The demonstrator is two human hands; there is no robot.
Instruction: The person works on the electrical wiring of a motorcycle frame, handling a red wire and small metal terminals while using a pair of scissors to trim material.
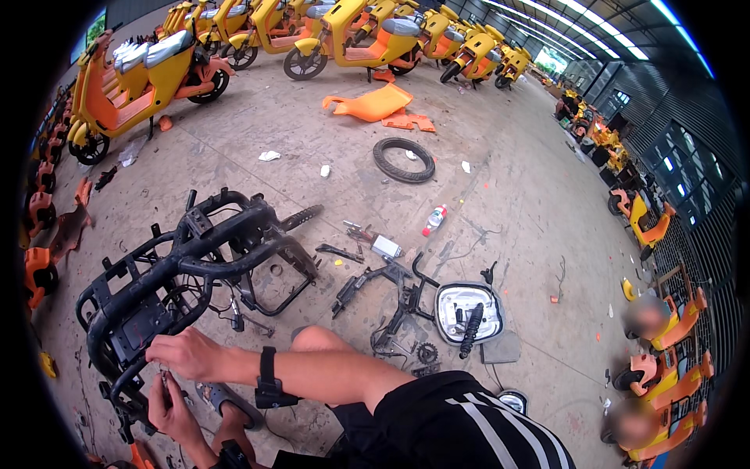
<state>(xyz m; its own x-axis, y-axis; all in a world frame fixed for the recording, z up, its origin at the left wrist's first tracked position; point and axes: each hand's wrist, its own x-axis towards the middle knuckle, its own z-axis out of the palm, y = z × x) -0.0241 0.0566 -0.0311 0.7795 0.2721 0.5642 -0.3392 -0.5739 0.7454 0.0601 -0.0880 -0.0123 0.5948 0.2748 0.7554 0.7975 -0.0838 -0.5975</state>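
A bare black scooter frame (199,250) with welded tubes lies on the floor at the left, its rear end toward me. At its near tubes, my right hand (187,356) is closed in a pinch with the fingertips close to the frame. Just below, my left hand (173,418) is closed around a small dark piece between thumb and fingers, too small to name. What the right fingertips hold, if anything, is hidden. A dark panel (141,328) sits inside the frame beside my right hand.
On the floor lie a shock absorber (471,332) in a white-lined tray (445,313), black brackets (391,289), a silver box (386,246), a plastic bottle (434,220), a tire (404,159) and an orange panel (371,103). Yellow scooters (367,47) line the back.
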